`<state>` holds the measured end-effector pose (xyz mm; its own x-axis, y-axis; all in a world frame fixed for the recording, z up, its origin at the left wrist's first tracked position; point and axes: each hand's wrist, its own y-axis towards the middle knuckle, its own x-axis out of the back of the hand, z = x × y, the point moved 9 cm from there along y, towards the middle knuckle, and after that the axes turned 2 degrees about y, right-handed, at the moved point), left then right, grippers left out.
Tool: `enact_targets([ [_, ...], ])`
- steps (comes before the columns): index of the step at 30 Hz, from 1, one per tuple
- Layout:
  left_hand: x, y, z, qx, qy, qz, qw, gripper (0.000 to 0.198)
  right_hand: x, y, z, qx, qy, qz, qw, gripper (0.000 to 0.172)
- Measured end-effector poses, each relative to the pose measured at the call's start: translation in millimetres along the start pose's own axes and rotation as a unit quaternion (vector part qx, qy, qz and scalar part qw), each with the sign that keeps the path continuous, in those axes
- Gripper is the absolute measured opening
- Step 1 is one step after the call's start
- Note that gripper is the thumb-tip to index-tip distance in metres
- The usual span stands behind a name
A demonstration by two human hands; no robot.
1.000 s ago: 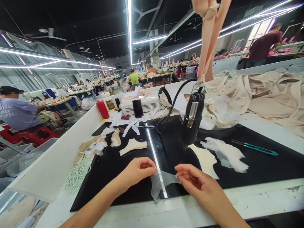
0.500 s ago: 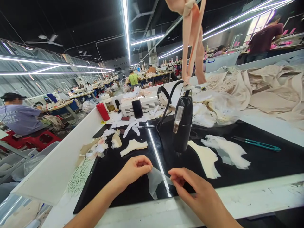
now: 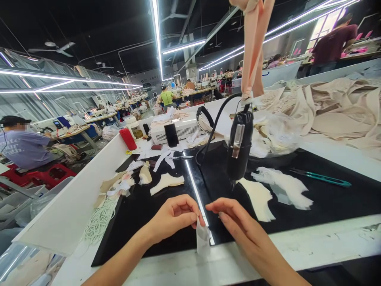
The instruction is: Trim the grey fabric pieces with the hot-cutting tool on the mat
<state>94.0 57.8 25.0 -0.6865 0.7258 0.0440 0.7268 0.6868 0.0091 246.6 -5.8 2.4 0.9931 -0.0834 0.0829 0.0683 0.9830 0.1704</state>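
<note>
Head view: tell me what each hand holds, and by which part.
The left hand pinches a sheer piece by its upper end, the rest hanging; the right hand, open, holds nothing visible.

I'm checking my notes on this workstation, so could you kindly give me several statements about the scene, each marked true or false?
1. The teal snips lie on the black mat. True.
2. The left hand holds a translucent piece. True.
3. The right hand grips the teal snips. False: that hand is open beside the translucent piece, with nothing visible in its grasp.
4. The black tool hangs from peach fabric. True.
5. The pale green cord lies past the right edge of the black mat. False: it lies by the left edge.
</note>
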Motion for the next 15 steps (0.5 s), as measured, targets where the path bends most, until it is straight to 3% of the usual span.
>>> enact_targets([
  [5,7.9,5.9,8.3,-0.002,0.044,-0.017,0.999,0.046,-24.1,0.4,-12.2,0.051,-0.092,0.072,0.992,0.023],
  [10,21.9,4.7,15.2,-0.002,0.168,-0.053,0.984,0.032,-26.4,4.7,-9.8,0.178,-0.298,0.038,0.937,0.02],
  [15,20.2,-3.4,14.3,-0.046,0.308,-0.051,0.949,0.012,-31.2,5.3,-11.8,0.239,-0.369,0.03,0.898,0.025],
])
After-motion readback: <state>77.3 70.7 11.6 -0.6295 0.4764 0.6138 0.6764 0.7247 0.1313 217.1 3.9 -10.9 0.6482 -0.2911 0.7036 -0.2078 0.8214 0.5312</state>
